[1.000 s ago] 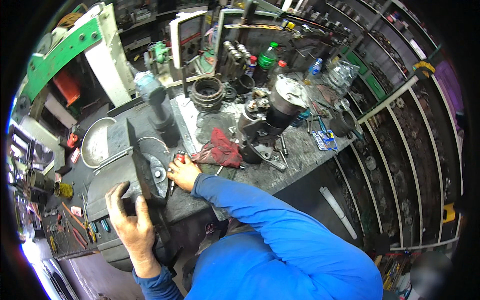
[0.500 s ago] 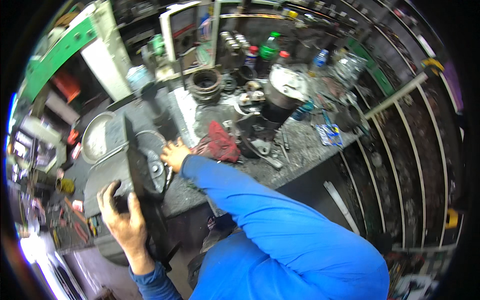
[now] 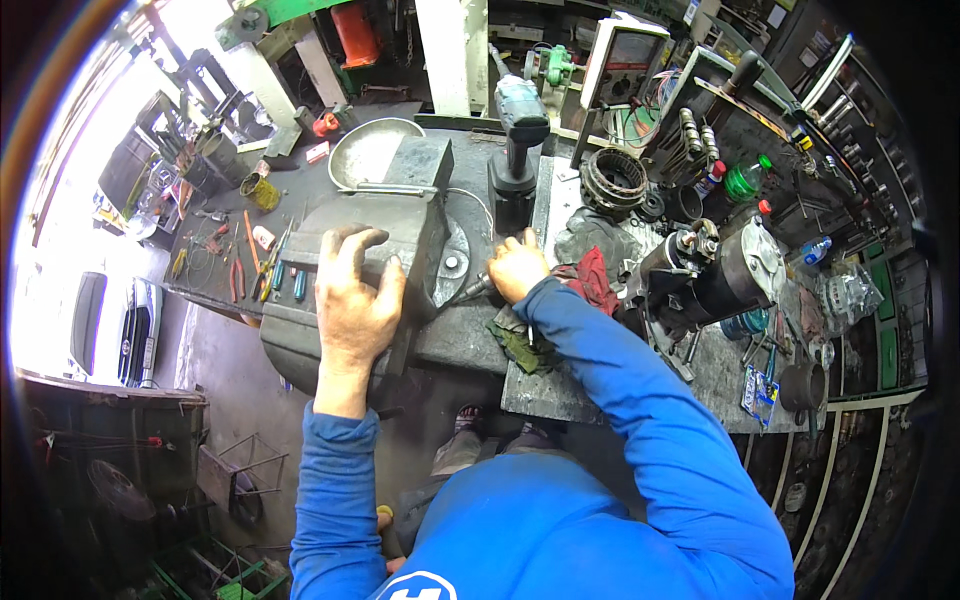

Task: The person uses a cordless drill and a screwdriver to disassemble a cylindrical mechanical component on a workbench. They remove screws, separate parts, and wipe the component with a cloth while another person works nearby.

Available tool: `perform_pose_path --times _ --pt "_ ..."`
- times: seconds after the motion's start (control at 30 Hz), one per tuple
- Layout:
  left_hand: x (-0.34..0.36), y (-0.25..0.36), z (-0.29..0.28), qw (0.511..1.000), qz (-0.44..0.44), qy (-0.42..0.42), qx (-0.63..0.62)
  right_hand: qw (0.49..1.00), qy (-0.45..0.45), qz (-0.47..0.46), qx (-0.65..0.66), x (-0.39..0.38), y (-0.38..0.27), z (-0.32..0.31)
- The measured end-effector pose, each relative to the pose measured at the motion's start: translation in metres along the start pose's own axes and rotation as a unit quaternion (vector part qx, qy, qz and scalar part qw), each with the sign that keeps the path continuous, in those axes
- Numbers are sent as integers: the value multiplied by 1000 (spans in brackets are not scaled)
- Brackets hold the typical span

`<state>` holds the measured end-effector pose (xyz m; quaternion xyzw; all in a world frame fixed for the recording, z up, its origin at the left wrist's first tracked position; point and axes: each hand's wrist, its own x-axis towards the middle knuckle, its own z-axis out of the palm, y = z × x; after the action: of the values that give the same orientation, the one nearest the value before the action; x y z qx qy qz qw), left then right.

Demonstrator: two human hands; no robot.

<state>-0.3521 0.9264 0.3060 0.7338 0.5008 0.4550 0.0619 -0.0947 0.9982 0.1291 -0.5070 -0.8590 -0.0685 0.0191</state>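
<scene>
My left hand [image 3: 357,297] is held over the big grey bench vise [image 3: 385,225], thumb and fingers apart and nothing in them. My right hand [image 3: 518,268] is at the bench between the vise's round base and a red rag [image 3: 592,280], its fingers curled down. A short metal rod [image 3: 480,287] shows beside those fingers; whether they grip it or something else is hidden. Just beyond this hand a cordless impact wrench [image 3: 518,135] stands upright on its battery. A greenish cloth [image 3: 523,345] lies below the right wrist.
A starter-motor-like black cylinder [image 3: 720,270] and a ring-shaped metal housing [image 3: 613,182] sit on the right of the bench. A round metal pan [image 3: 372,150] is behind the vise. Pliers [image 3: 237,280] and screwdrivers lie at left. Bottles stand at the back right.
The view has swung to the left, bringing the doorway side into sight. My right hand's fingers, spread before, are now curled. My left hand stays spread above the vise.
</scene>
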Motion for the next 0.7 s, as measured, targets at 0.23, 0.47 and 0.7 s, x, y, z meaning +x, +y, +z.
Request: perform_pose_path --times 0.23,0.47,0.7 --pt "-23 36 -1 991 114 33 64 920 56 265 285 -133 -24 -77" --pt "-136 65 130 705 -479 -359 -381 783 -38 362 505 -266 -56 -106" --pt "-74 91 150 941 -27 -229 -249 727 -36 457 512 -314 -67 -146"
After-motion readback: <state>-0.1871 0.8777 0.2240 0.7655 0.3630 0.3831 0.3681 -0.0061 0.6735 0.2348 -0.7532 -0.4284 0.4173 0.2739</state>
